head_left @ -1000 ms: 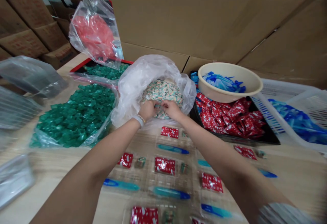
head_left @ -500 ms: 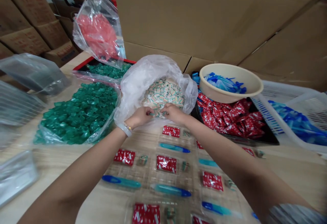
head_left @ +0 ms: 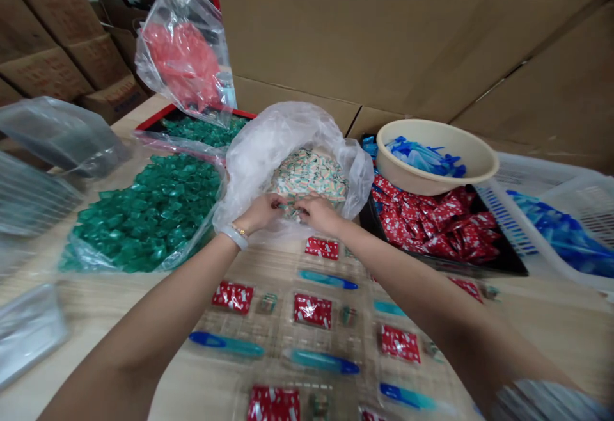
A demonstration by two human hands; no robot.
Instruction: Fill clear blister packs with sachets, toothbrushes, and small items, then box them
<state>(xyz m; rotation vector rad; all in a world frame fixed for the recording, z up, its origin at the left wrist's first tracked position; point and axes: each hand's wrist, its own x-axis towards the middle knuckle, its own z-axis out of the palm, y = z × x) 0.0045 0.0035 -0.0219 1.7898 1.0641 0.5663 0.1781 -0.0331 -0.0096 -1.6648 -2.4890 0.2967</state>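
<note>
Both hands meet at the front of an open white plastic bag [head_left: 249, 152] full of small striped packets [head_left: 311, 174] in pale orange, green and white. My left hand [head_left: 261, 212] has its fingers pinched on a small striped packet [head_left: 288, 208]. Close beside it, my right hand [head_left: 319, 212] is pinched too, on a small striped piece mostly hidden by the fingers. Below them lie clear plastic trays [head_left: 283, 325], whose compartments hold red dotted packets [head_left: 313, 310], blue-and-teal pen-shaped pieces [head_left: 326, 361] and small striped packets [head_left: 349, 314].
Green packets [head_left: 148, 216] fill a clear bag at left. A black tray of red packets [head_left: 441, 226] stands at right under a cream basin [head_left: 436, 181] of blue pieces. Further right is a white basket [head_left: 542, 242]. Cardboard boxes [head_left: 384, 37] wall off the back.
My right hand has moved slightly left, so the two hands are closer together at the bag's front. The trays and containers have stayed in place.
</note>
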